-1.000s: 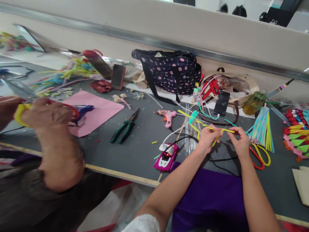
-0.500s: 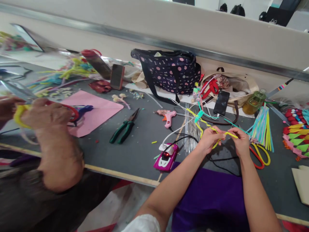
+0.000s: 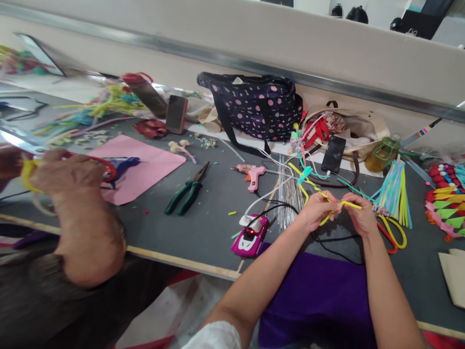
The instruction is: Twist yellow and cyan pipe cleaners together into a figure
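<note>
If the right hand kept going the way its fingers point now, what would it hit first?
The right hand points left at the left hand, both pinching the yellow pipe cleaner. It would likely meet those fingers first, though depth is unclear.

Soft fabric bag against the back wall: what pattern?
The soft fabric bag is dark navy with pink and pale polka dots, seen clearly in the head view.

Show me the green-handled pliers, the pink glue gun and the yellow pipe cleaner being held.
Green-handled pliers (image 3: 186,191): head view, on the handles.
Pink glue gun (image 3: 254,175): head view, on its body.
Yellow pipe cleaner (image 3: 351,205): head view, on the stretch above the right hand.
</note>
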The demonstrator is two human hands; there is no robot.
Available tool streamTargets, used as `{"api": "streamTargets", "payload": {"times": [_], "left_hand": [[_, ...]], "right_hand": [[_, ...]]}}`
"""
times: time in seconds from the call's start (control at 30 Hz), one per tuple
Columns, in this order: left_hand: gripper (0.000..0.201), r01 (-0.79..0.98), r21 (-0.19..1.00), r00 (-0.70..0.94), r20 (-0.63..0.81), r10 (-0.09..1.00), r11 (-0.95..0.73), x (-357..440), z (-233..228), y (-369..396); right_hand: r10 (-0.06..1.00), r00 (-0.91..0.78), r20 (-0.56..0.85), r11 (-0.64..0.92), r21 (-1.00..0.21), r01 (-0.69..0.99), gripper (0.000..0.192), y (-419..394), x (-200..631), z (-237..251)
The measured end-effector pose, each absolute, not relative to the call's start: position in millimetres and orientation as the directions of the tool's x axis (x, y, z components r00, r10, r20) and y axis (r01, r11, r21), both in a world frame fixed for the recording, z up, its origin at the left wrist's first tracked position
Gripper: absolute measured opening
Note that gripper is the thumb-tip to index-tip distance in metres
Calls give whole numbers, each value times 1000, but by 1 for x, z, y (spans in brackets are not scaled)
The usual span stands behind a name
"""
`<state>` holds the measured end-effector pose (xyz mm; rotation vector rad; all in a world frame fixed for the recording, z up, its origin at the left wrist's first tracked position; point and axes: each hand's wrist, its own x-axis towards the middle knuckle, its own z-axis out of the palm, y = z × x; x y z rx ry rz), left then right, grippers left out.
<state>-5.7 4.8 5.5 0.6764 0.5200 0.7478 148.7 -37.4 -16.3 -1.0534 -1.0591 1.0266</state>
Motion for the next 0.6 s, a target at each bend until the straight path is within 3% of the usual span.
{"api": "streamTargets", "payload": {"times": [0.3,0.6], "left_hand": [[38,-406,757,631,-173,756,512,-7,7,3],[33,-338,897,553,-55,832,284,-6,10,1]], "right_hand": [[981,163,105,129,-981,-145,11,-39,148,-14],[984,151,89,119,-973,-197,14,-39,147,-12]]}}
